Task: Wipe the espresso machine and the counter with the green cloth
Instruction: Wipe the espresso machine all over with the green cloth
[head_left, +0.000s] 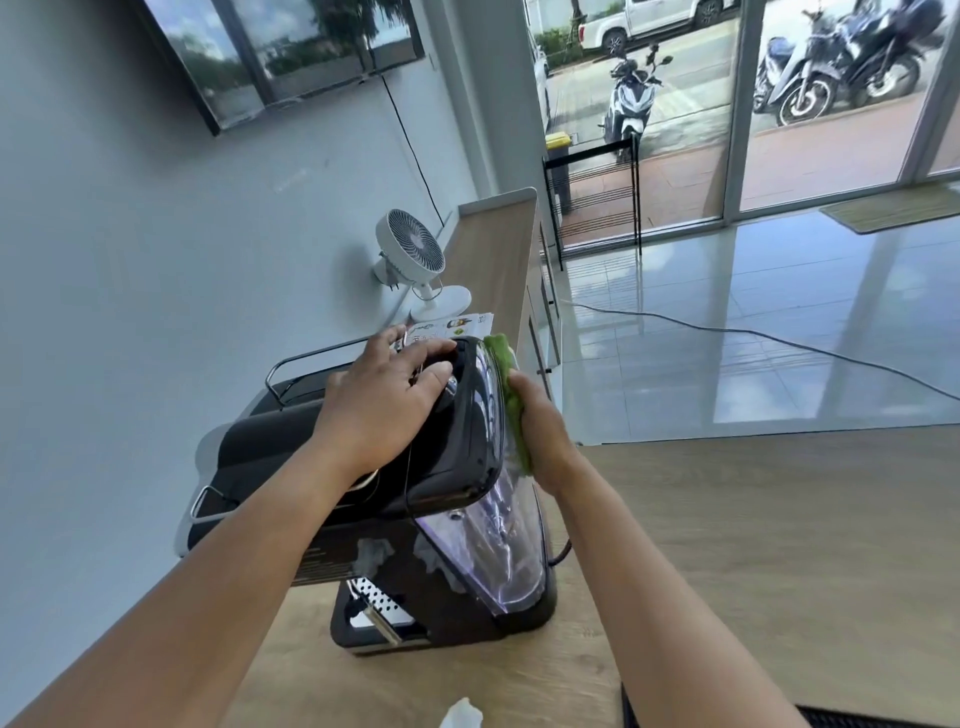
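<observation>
Left-hand fingers (431, 347) are spread wide and lie flat across the black top of the machine, gripping nothing, just steadying it. The right-hand fingers (517, 382) are laid straight against the green cloth, pushing it into the machine's side, not bunched round it!

Now the big picture: glass doors (831, 130) fill the far right, with scooters (631, 98) parked outside. A dark wall screen (291, 52) hangs up on the left wall, and a black cable (779, 343) trails over the shiny floor.

The wooden desk (753, 545) runs under everything and turns away along the wall. On it, near the corner, stands the espresso machine (311, 457), black, with a chrome rail on top and a clear water tank (511, 551) on its right side. Its perforated drip tray (379, 605) shows at the base.

The left hand (384, 400) rests on the machine's lid. The right hand (540, 431) is at the tank's upper edge.

Behind the machine, a white fan (413, 260) sits on the desk by the wall.

The green cloth (511, 405) is sandwiched between the right palm and the top of the tank, one end poking up above the hand.

A printed leaflet (457, 327) lies between fan and machine, and a small white object (460, 714), too cropped to name, peeks in at the bottom edge
</observation>
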